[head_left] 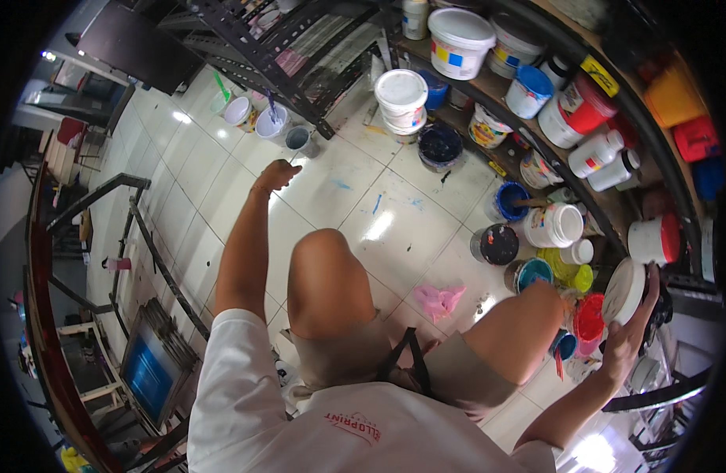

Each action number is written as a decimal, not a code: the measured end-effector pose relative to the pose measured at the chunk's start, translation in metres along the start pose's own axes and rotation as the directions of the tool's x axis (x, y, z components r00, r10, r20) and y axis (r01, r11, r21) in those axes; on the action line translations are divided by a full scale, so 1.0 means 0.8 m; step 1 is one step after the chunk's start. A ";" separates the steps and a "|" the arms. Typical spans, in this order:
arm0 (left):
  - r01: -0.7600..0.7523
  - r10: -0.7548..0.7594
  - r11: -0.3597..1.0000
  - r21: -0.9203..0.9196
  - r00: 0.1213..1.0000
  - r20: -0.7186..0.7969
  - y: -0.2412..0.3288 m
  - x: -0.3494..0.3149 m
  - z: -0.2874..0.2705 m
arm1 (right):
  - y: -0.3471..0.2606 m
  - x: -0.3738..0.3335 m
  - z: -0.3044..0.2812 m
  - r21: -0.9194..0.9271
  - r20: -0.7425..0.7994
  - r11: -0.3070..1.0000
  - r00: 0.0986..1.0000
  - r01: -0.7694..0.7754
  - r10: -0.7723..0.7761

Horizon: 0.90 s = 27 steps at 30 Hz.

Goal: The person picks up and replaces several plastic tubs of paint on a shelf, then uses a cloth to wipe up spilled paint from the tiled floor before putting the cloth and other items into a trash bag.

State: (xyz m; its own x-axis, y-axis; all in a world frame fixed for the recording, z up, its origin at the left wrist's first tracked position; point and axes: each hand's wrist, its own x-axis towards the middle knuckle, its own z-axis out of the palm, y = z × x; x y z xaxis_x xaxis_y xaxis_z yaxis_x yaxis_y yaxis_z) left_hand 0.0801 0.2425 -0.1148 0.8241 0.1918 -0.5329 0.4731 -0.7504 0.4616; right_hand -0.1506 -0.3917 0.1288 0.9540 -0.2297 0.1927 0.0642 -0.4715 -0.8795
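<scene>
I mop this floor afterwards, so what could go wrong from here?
The right hand holds what looks like a white lid close to the open red tub; a slip might smear it. The left hand is near the grey cup and could knock it over. The right knee may brush the open teal tub.

1. In the right grip: an off-white round lid.
2. Just left of that grip: a paint tub, vivid red inside.
3. Farther left and beyond it: a paint pot showing teal.
4. Beyond the right grip: a white tub with a red lid.
5. Just beyond the left grip: a grey cup.
6. Between the grips: a pink crumpled sheet and whitish floor tiles, gridded with dark joints and streaked with blue smears.
</scene>
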 end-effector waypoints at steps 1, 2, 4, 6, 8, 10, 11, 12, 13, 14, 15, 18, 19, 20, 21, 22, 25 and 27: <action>0.057 -0.058 0.997 0.053 0.998 0.023 -0.018 0.012 0.001 | 0.012 -0.003 0.010 -0.023 0.037 1.000 0.999 0.004 -0.004; 0.098 -0.099 0.993 -0.069 0.995 -0.020 -0.039 0.021 0.008 | 0.024 -0.006 0.019 -0.046 0.076 0.999 0.997 0.010 -0.007; 0.102 -0.132 0.930 -0.354 0.989 -0.063 -0.067 0.053 0.043 | 0.023 -0.015 0.044 0.042 0.209 0.989 0.969 -0.141 0.129; 0.111 -0.205 0.841 -0.529 0.971 -0.123 -0.082 0.098 0.076 | 0.027 -0.023 0.071 0.101 0.277 0.962 0.936 -0.255 0.219; 0.110 -0.300 0.725 -0.680 0.939 -0.168 -0.091 0.135 0.104 | 0.040 -0.034 0.114 0.225 0.319 0.898 0.899 -0.378 0.299; 0.024 -0.324 0.658 -0.752 0.911 -0.254 -0.089 0.167 0.132 | 0.064 -0.050 0.129 0.035 0.431 0.882 0.803 -0.470 0.411; -0.017 -0.342 0.625 -0.781 0.893 -0.293 -0.086 0.179 0.145 | 0.076 -0.054 0.138 -0.113 0.486 0.888 0.755 -0.445 0.440; -0.112 -0.355 0.562 -0.820 0.862 -0.362 -0.079 0.189 0.157 | 0.086 -0.060 0.148 -0.142 0.516 0.878 0.723 -0.456 0.459; -0.193 -0.305 0.507 -0.840 0.871 -0.384 -0.078 0.199 0.157 | 0.094 -0.064 0.159 -0.161 0.549 0.872 0.692 -0.462 0.468; -0.270 -0.257 0.445 -0.854 0.875 -0.411 -0.079 0.207 0.157 | 0.101 -0.068 0.169 -0.180 0.582 0.866 0.659 -0.466 0.476; -0.341 -0.206 0.374 -0.863 0.876 -0.435 -0.073 0.215 0.160 | 0.103 -0.072 0.177 -0.200 0.584 0.855 0.643 -0.479 0.497; -0.362 -0.208 0.420 -0.832 0.854 -0.476 -0.068 0.226 0.166 | 0.110 -0.090 0.198 -0.217 0.577 0.806 0.593 -0.551 0.561; -0.349 -0.233 0.457 -0.818 0.841 -0.488 -0.072 0.226 0.164 | 0.111 -0.092 0.203 -0.209 0.583 0.807 0.593 -0.552 0.556; -0.409 -0.188 0.531 -0.742 0.797 -0.574 -0.077 0.221 0.166 | 0.110 -0.094 0.207 -0.200 0.589 0.809 0.592 -0.552 0.550; -0.461 -0.135 0.604 -0.650 0.745 -0.654 -0.088 0.215 0.166 | 0.106 -0.094 0.212 -0.186 0.599 0.811 0.590 -0.555 0.542; -0.507 -0.069 0.660 -0.554 0.694 -0.716 -0.086 0.206 0.170 | 0.101 -0.095 0.216 -0.207 0.589 0.805 0.586 -0.556 0.557; -0.553 0.102 0.677 -0.485 0.724 -0.682 -0.053 0.147 0.183 | 0.084 -0.096 0.221 -0.263 0.539 0.771 0.575 -0.580 0.616; -0.554 0.153 0.698 -0.454 0.735 -0.661 -0.046 0.126 0.181 | 0.077 -0.096 0.228 -0.262 0.524 0.743 0.555 -0.616 0.646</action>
State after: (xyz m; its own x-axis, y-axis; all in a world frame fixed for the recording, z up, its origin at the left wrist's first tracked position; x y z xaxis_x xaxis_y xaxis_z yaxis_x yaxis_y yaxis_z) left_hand 0.1009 0.1975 -0.2883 0.8837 0.4441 0.1475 0.0154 -0.3427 0.9393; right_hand -0.1664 -0.2483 -0.0197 0.7247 0.0141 -0.6889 -0.6170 -0.4319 -0.6578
